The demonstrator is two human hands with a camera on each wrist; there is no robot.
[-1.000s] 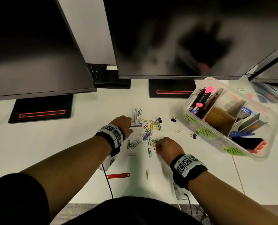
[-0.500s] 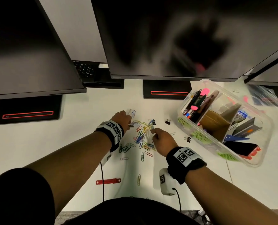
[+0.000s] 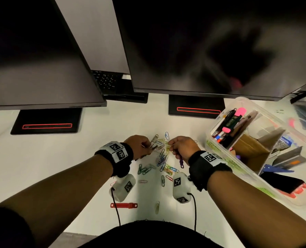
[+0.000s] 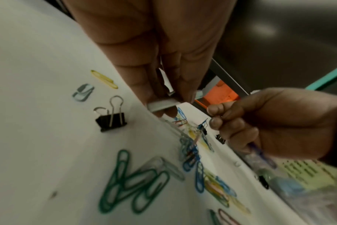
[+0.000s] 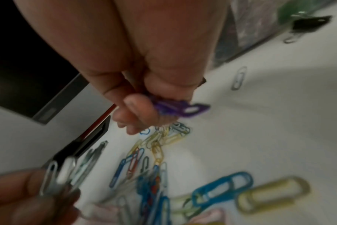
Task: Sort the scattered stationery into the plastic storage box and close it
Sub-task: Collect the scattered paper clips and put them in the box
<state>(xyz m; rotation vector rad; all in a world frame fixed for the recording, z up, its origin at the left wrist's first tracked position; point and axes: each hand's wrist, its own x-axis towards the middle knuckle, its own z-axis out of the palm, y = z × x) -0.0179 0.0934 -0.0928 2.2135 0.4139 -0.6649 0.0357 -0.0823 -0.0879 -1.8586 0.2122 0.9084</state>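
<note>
Nearest, a red clip (image 3: 123, 205) and a yellow paper clip (image 3: 157, 207) lie on the white counter (image 3: 41, 158). Beyond them, coloured paper clips (image 3: 163, 163) lie scattered between the wrists. The left hand (image 3: 138, 146) pinches a bunch of silver paper clips (image 3: 153, 142); the right hand (image 3: 183, 147) is curled round purple paper clips (image 5: 180, 108). Farther right, the open plastic storage box (image 3: 281, 189) holds pens, highlighters and a cardboard box. Dark monitors (image 3: 202, 51) stand behind.

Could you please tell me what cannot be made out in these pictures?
- Left hand: its fingers hide most of the silver clips they hold, left wrist view.
- Right hand: motion blur leaves the count of purple clips unclear, right wrist view.
- Storage box: label text too small, head view.
</note>
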